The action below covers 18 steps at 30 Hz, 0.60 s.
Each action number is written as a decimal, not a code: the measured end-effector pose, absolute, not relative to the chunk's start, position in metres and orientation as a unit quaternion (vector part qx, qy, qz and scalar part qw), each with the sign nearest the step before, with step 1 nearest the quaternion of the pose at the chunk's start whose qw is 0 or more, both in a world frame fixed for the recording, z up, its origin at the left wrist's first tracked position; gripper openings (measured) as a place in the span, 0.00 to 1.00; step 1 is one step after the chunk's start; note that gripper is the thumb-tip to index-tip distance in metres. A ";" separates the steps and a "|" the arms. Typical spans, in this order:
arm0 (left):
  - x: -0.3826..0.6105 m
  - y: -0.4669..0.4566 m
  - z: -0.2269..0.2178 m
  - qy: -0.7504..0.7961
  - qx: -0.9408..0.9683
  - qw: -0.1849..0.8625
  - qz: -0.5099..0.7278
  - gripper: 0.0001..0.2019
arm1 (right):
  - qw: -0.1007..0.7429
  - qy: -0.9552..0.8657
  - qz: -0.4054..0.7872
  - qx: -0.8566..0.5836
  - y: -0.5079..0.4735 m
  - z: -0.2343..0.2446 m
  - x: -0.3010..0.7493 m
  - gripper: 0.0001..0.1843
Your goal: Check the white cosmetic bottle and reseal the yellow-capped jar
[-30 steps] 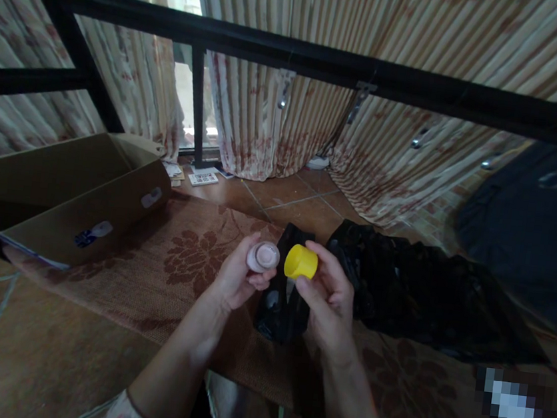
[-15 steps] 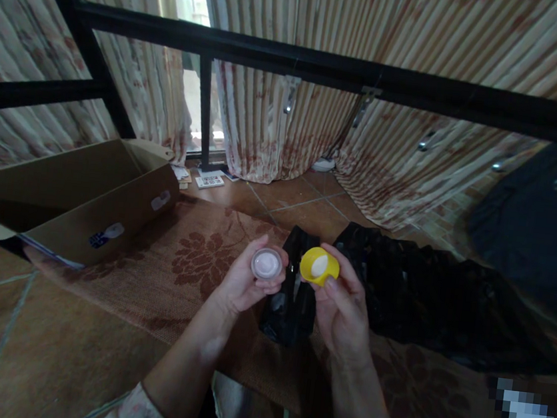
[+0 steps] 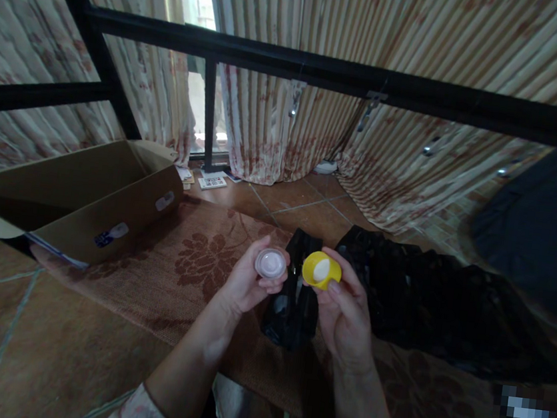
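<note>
while pinched upright above the floor, open to view: small round jar (image 3: 271, 262) of smooth pale cream, clasped by curled left hand (image 3: 248, 285) fingers. just beside, glossy yellow cap (image 3: 321, 270), underside up, gripped in right hand (image 3: 345, 310) fingertips. looks uncapped, mid-inspection; calls for level, steady holding. beneath, crinkled black bag (image 3: 292, 308), woven floral mat (image 3: 191, 266).

One head cam only, aimed fwd/down (near the floor) over a rug (image 3: 191, 273) toward curtains (image 3: 416, 151).
</note>
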<state>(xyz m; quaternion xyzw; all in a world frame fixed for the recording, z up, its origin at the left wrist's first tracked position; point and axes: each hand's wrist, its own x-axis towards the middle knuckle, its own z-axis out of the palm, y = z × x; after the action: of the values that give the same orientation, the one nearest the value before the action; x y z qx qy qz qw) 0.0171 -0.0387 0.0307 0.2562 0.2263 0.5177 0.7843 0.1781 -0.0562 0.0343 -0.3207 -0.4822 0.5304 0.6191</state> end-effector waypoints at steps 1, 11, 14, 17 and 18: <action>0.018 -0.038 0.031 0.234 0.249 0.782 0.521 0.25 | 0.618 -0.483 0.531 -0.321 -0.056 0.034 0.178 0.21; 0.021 -0.032 0.028 0.317 0.201 0.725 0.578 0.22 | 0.618 -0.414 0.606 -0.282 -0.054 0.038 0.177 0.18; 0.023 -0.032 0.027 0.341 0.199 0.707 0.587 0.23 | 0.610 -0.410 0.604 -0.310 -0.055 0.039 0.175 0.13; 0.026 -0.032 0.027 0.377 0.205 0.678 0.597 0.24 | 0.602 -0.413 0.609 -0.310 -0.055 0.040 0.174 0.10; 0.027 -0.033 0.026 0.389 0.210 0.670 0.597 0.25 | 0.600 -0.412 0.616 -0.302 -0.055 0.041 0.174 0.09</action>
<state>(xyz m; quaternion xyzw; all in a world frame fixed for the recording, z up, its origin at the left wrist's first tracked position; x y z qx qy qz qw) 0.0271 -0.0326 0.0265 0.2100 0.3886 0.5971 0.6696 0.1736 -0.0553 0.0406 -0.3018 -0.4121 0.6156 0.6001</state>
